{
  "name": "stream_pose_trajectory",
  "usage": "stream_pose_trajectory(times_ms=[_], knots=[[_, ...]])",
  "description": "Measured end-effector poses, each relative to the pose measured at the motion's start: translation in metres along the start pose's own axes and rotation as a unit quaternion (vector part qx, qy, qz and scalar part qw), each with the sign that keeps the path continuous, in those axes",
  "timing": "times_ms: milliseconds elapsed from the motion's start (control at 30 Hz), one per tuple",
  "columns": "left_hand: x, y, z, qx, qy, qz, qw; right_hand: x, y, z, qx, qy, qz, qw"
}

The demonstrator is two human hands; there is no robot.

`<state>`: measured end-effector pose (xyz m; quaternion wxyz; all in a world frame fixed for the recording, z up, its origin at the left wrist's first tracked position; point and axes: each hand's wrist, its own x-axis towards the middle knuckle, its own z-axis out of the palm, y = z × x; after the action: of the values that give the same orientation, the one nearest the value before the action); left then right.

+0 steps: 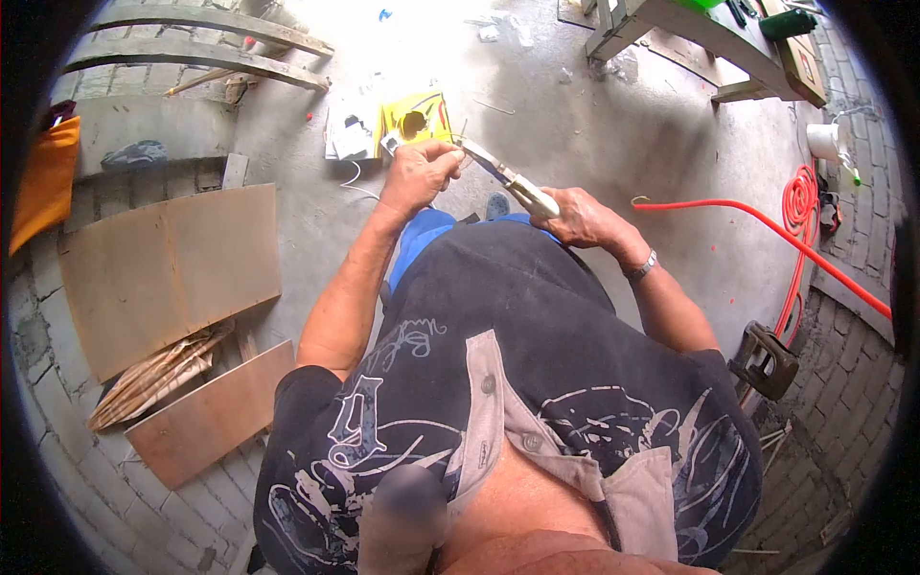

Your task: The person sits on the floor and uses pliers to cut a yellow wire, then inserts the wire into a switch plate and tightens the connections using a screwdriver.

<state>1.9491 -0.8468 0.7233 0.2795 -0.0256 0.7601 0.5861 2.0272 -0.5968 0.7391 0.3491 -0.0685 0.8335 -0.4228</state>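
Observation:
My left hand (422, 175) is raised at the upper middle, its fingers pinched together around a thin wire (464, 134). My right hand (579, 218) is wrapped round the pale handle of a long, narrow tool (529, 195). The tool points up and left, and its tip is close to the fingertips of my left hand. Whether the tip touches the wire is too small to tell. Behind my left hand lies a yellow box (431, 107) with a dark round opening, beside a white box (347, 134). A white cable (356, 182) curves near my left wrist.
Wooden slats (201, 53) stand at the upper left. A workbench (695, 34) is at the upper right. A red hose (728, 203) runs to a coil (801, 201) on the right. Boards (177, 268) lean at the left, and a dark metal object (767, 359) sits at the lower right.

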Motion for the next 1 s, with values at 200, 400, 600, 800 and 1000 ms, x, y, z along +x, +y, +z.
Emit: stream_pose_trajectory(times_ms=[200, 400, 600, 800, 1000], knots=[[-0.002, 0.002, -0.001, -0.01, -0.009, 0.006, 1.0, -0.001, 0.002, -0.002, 0.018, -0.016, 0.025, 0.999], [-0.001, -0.005, -0.006, -0.049, -0.05, 0.047, 0.996, -0.002, 0.013, -0.007, 0.079, -0.051, 0.002, 0.996], [0.002, -0.008, -0.005, -0.063, -0.046, 0.013, 0.997, 0.001, 0.006, -0.006, 0.049, -0.039, 0.014, 0.998], [0.002, 0.009, 0.0, -0.073, -0.013, 0.033, 0.997, 0.006, 0.003, -0.012, -0.027, 0.076, -0.028, 0.996], [0.009, -0.005, -0.004, -0.022, -0.045, 0.101, 0.994, 0.006, 0.028, -0.04, 0.23, -0.162, 0.039, 0.959]])
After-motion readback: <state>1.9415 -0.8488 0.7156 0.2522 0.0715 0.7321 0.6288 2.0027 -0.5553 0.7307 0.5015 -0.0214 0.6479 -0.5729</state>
